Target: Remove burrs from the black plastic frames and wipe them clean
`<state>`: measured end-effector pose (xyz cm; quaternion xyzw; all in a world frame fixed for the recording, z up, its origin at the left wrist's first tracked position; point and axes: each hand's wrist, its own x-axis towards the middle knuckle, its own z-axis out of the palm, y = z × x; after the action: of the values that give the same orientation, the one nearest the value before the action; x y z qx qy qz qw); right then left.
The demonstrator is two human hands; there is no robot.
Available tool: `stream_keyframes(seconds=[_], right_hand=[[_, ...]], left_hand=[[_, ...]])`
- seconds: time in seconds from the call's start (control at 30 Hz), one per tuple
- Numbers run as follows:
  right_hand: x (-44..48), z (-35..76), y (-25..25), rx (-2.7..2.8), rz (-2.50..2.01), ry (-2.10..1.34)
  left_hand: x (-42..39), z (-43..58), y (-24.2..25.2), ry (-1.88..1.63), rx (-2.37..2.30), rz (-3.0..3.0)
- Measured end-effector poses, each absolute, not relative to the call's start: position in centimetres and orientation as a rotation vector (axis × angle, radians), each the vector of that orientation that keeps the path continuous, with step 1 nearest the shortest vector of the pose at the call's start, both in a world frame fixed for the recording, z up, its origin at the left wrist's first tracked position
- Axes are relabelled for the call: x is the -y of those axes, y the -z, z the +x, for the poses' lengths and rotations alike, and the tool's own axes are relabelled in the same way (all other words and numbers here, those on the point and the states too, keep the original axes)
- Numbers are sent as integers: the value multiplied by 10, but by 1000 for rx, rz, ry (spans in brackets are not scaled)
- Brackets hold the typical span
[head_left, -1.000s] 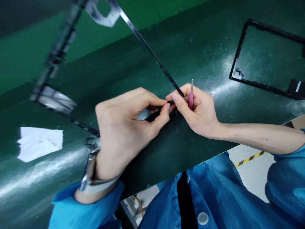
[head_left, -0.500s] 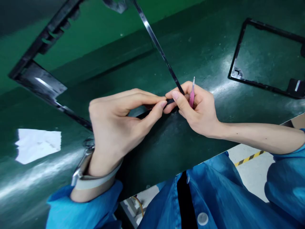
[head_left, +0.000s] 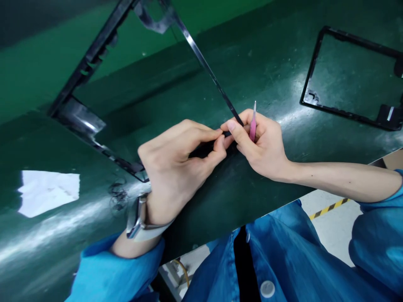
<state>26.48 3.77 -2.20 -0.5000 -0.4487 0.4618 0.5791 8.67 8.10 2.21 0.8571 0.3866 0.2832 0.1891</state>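
A thin black rectangular frame (head_left: 201, 58) is held tilted above the dark green table (head_left: 270, 67), its near corner between my two hands. My left hand (head_left: 176, 167) is closed, thumb and forefinger pinching the frame's corner. My right hand (head_left: 258, 142) is closed too: its thumb and forefinger press the same corner, and pink tweezers (head_left: 252, 123) are tucked upright between its fingers. The fingertips of both hands nearly touch at the corner, which they partly hide.
A second black frame (head_left: 317, 54) lies flat on the table at the upper right. A bright light reflection (head_left: 47, 193) shows on the table at the left. The table's near edge runs just below my wrists, with floor and yellow-black tape (head_left: 329, 209) beyond.
The held frame has swung, its far left side shifting right and nearer. My left hand and wrist have moved right and turned. My right hand has stayed put.
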Motion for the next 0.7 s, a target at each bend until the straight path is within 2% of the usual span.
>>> stream_keyframes(seconds=[0.4, 0.7], right_hand=[[-39, 264, 22, 1005, -1079, -1174], [-37, 264, 23, 1039, -1122, -1124]], left_hand=[[-91, 80, -20, -797, -1060, 2135], [-88, 83, -23, -810, -1066, 2279]])
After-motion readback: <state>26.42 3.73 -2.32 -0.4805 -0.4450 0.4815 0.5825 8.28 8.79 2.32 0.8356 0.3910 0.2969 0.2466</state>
